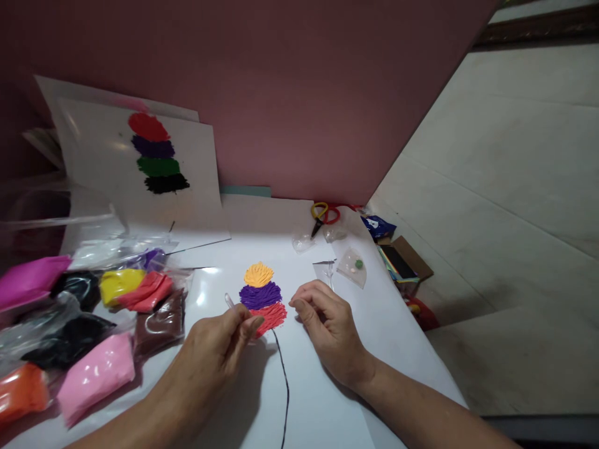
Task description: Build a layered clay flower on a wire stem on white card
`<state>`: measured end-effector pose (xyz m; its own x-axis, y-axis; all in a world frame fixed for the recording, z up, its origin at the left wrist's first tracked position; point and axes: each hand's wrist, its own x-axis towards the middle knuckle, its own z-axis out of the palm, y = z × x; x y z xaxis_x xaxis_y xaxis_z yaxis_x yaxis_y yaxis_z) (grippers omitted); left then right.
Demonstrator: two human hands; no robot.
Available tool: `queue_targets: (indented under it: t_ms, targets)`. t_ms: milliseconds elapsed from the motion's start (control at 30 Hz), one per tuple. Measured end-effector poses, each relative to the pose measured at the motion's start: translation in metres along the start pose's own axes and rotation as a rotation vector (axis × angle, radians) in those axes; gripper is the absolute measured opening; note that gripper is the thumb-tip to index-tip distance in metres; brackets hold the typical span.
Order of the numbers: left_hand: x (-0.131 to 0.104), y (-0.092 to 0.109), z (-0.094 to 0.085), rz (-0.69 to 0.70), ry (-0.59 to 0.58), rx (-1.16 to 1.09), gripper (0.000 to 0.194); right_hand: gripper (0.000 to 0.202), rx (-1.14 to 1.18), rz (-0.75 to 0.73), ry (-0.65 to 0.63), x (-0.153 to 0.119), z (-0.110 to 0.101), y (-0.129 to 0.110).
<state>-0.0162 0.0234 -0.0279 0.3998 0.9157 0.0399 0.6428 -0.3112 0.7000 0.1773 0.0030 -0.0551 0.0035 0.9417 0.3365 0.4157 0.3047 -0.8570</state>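
My left hand (219,343) is pinched round a slim clear plastic modelling tool (229,300), whose rounded end sticks up past the fingers. Just beyond it on a white sheet (262,386) is a textured clay shape in three stacked bands: a yellow-orange band (259,274) on top, a purple band (260,296), and a red band (274,317) partly behind my left fingers. A black drawn line (284,374) runs down from the red band. To the right of the bands, my right hand (330,327) has thumb and forefinger closed together; anything between the tips is too small to name.
Bagged clay, including a pink pack (97,377) and a brown pack (161,321), crowds the left. Behind leans a sheet with coloured clay bands (156,167). Scissors (322,218) and a small bag with green clay (353,267) lie at the back right. A box (412,259) stands beyond the edge.
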Motion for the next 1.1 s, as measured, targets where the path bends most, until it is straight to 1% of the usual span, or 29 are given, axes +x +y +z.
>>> queue_targets:
  t_ms: [133,333,400,767,1000,1100]
  targets:
    - [0.000,-0.004,0.001,0.018,-0.016,-0.004,0.031,0.018,0.003,0.001,-0.004,0.000,0.000,-0.001]
    - [0.000,-0.018,0.007,0.086,-0.088,0.004,0.032,0.019,-0.014,-0.005,-0.001,0.000,-0.001,-0.002]
    - [0.000,-0.021,0.007,0.096,-0.096,0.020,0.032,0.018,-0.014,-0.007,0.000,0.000,-0.001,-0.002]
    - [-0.001,-0.018,0.004,0.102,-0.068,0.177,0.031,0.019,-0.004,0.006,-0.010,0.000,-0.001,-0.002]
    - [-0.002,-0.014,0.001,0.075,-0.052,0.131,0.033,0.018,0.001,0.014,-0.008,-0.001,0.000,-0.002]
    - [-0.002,-0.009,-0.001,0.054,-0.013,0.085,0.033,0.018,-0.003,0.003,-0.007,-0.001,0.000,-0.002]
